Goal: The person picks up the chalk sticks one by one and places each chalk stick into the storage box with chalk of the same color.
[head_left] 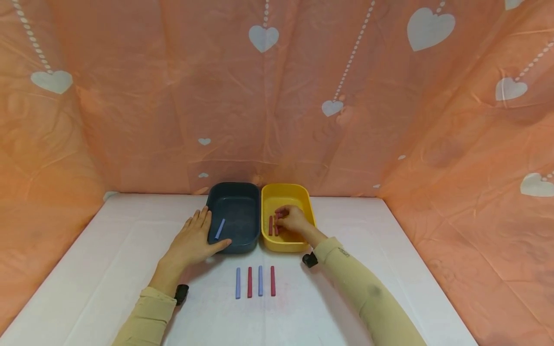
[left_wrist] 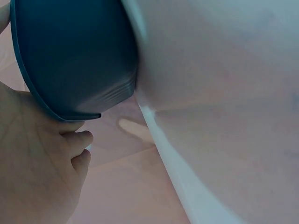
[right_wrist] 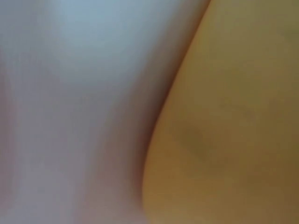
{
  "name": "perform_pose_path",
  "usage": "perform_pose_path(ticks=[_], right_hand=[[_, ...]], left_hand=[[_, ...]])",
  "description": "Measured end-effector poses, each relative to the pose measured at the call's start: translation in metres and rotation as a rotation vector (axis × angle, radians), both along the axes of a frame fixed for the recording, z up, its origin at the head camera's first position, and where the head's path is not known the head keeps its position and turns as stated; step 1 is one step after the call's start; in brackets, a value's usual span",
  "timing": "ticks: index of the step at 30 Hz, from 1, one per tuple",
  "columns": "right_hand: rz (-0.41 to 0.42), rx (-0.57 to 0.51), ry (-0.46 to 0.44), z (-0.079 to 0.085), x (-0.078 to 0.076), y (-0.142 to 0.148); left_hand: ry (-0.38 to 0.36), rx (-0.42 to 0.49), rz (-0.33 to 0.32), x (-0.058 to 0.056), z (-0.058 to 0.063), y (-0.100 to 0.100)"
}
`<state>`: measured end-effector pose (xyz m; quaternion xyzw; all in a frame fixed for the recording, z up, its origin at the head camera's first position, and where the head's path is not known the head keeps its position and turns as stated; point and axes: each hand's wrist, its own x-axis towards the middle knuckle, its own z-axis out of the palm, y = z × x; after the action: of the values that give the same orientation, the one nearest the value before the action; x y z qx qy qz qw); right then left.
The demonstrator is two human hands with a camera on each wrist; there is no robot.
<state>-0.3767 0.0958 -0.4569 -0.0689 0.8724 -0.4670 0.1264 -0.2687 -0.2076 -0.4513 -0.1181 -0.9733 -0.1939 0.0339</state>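
My right hand (head_left: 296,221) reaches into the yellow tray (head_left: 285,246) and pinches a red chalk stick (head_left: 277,229) between thumb and fingers. Just left of it, another red chalk stick (head_left: 270,225) lies on the tray floor. My left hand (head_left: 190,244) rests at the near left corner of the dark blue tray (head_left: 242,247), fingers extended along its side and thumb at the front. Inside that tray a blue chalk stick (head_left: 220,229) lies slanted. From the left wrist, the dark blue tray's outer wall (left_wrist: 79,56) shows with the fingers (left_wrist: 77,144) beside its rim.
In front of the trays, a row on the white tabletop (head_left: 207,317) alternates blue chalk (head_left: 238,283), red chalk (head_left: 249,282), blue chalk (head_left: 260,281) and red chalk (head_left: 273,281). An orange heart-patterned curtain (head_left: 233,105) encloses the back and sides. The yellow tray's wall (right_wrist: 224,116) fills much of the right wrist view.
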Motion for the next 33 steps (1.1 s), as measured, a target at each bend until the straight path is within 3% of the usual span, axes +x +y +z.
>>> perform_pose_path(ticks=[15, 33], right_hand=[[0.018, 0.035, 0.001, -0.0052, -0.0035, -0.0028], [0.003, 0.063, -0.018, 0.0000, 0.0010, -0.0051]], left_hand=[[-0.001, -0.004, 0.003, -0.0003, -0.0008, -0.0006], [-0.009, -0.006, 0.005, -0.0008, 0.0000, 0.0001]])
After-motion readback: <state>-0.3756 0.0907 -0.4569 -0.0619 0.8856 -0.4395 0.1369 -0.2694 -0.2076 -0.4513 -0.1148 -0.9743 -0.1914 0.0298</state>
